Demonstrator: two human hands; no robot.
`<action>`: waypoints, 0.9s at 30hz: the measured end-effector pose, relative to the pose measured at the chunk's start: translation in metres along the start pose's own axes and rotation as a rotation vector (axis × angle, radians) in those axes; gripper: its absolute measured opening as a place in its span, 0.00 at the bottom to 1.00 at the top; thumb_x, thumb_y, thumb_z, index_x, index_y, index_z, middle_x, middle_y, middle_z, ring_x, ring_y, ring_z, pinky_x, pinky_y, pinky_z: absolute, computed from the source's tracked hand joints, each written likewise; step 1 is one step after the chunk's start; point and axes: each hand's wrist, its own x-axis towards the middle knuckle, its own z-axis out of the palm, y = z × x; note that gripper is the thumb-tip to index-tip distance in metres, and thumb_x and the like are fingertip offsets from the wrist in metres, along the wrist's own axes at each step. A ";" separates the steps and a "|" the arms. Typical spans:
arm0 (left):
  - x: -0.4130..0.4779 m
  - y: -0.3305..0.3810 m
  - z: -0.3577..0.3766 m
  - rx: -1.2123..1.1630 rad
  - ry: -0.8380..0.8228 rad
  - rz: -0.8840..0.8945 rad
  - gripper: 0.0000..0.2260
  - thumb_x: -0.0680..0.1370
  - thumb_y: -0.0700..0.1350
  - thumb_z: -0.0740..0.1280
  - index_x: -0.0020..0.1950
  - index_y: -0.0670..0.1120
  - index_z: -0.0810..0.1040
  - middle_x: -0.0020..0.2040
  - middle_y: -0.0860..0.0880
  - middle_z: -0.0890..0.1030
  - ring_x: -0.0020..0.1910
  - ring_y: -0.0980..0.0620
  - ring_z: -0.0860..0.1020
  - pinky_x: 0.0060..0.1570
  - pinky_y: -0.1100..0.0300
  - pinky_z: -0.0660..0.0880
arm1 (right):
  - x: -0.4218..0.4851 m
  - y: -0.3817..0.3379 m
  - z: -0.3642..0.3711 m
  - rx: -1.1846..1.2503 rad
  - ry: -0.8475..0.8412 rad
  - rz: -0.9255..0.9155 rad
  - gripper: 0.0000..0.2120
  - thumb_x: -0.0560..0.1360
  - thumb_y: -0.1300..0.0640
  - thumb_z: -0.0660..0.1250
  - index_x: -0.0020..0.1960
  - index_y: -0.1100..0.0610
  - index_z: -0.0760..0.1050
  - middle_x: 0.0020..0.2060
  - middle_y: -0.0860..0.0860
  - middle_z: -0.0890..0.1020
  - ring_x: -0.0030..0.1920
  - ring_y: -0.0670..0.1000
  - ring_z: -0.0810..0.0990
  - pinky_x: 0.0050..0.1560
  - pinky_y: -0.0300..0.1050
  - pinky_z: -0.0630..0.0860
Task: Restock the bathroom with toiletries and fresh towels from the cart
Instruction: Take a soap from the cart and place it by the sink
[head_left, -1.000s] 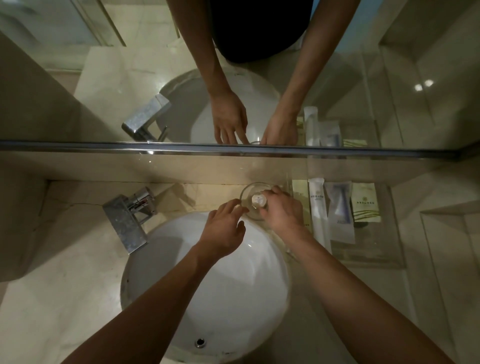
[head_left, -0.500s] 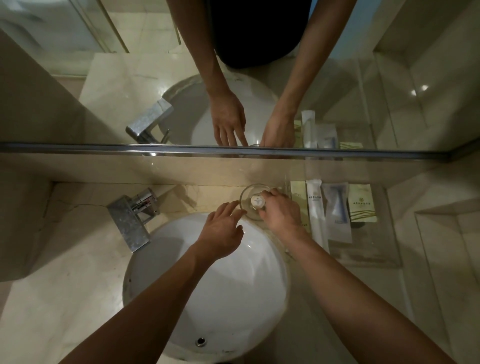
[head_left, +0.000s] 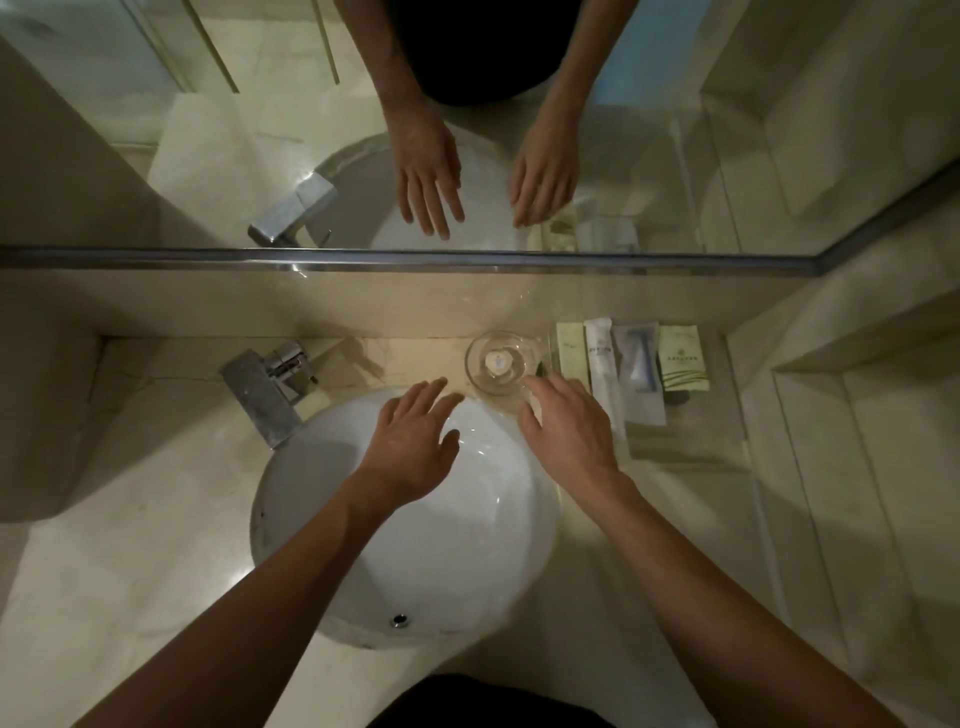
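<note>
A clear glass dish (head_left: 475, 371) stands on the counter behind the basin, with a small round wrapped soap (head_left: 497, 360) in it. My right hand (head_left: 569, 434) hovers just in front of the dish with fingers spread and relaxed, its fingertips at the dish's near rim, holding nothing. My left hand (head_left: 413, 441) is open over the basin's far edge, empty. To the right, several wrapped toiletries (head_left: 631, 364) lie side by side on a clear tray (head_left: 691, 447).
A white round basin (head_left: 410, 545) fills the middle, with a chrome tap (head_left: 265, 387) at its left. A mirror with a metal lower edge (head_left: 405, 257) runs across behind the marble counter. A wall ledge (head_left: 852, 358) rises at right.
My right hand has let go of the soap in the dish and drawn back toward me. My left hand has spread its fingers and pulled back slightly. The camera has moved closer.
</note>
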 end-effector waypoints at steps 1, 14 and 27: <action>-0.007 0.002 -0.002 0.001 0.009 0.011 0.25 0.83 0.54 0.56 0.80 0.52 0.62 0.82 0.49 0.58 0.81 0.45 0.53 0.77 0.46 0.51 | -0.011 -0.003 -0.004 0.020 0.002 0.005 0.15 0.81 0.51 0.61 0.67 0.52 0.75 0.56 0.48 0.81 0.54 0.50 0.78 0.52 0.46 0.75; -0.091 -0.001 0.019 0.016 0.034 0.099 0.31 0.78 0.61 0.43 0.79 0.52 0.63 0.81 0.49 0.61 0.81 0.46 0.53 0.78 0.41 0.50 | -0.113 -0.041 -0.011 -0.002 -0.056 0.051 0.19 0.81 0.48 0.60 0.70 0.53 0.74 0.64 0.49 0.80 0.63 0.53 0.77 0.64 0.50 0.74; -0.187 0.025 0.051 0.026 0.111 -0.070 0.25 0.83 0.57 0.55 0.79 0.51 0.63 0.82 0.48 0.60 0.81 0.44 0.56 0.77 0.42 0.50 | -0.182 -0.044 -0.022 0.040 -0.182 -0.211 0.23 0.83 0.49 0.60 0.76 0.54 0.68 0.73 0.50 0.73 0.75 0.51 0.67 0.74 0.44 0.59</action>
